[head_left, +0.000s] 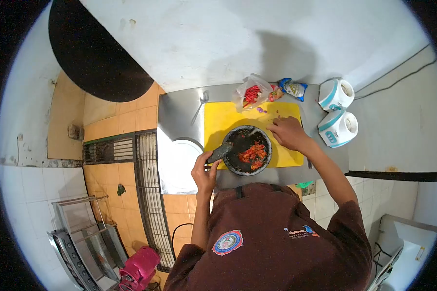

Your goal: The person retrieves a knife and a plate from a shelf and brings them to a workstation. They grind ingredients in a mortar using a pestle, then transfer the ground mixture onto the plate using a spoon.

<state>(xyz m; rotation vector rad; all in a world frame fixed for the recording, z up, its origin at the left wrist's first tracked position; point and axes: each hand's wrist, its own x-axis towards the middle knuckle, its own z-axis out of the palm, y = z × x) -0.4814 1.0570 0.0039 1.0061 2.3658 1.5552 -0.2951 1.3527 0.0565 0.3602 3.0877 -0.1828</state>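
Observation:
A dark stone mortar [232, 165] stands on the yellow cutting board [216, 116], with crushed red chili [254, 154] gathered on the right side of its bowl. The fingers of my left hand [205, 170] are wrapped round the stone pestle [220, 153], which leans over the mortar's left rim with its head inside. Over the board to the right of the mortar, my right hand [289, 133] is closed. A thin light-coloured utensil [254, 131] reaches from its fingertips to the mortar's upper rim; its kind is too small to make out.
Behind the mortar lie small shallots [261, 110], a plastic bag of red chilies [252, 95] and a blue packet [293, 89]. A white plate [182, 165] and a metal spoon or ladle [199, 106] are at left. Two white-and-teal appliances [338, 128] stand at right.

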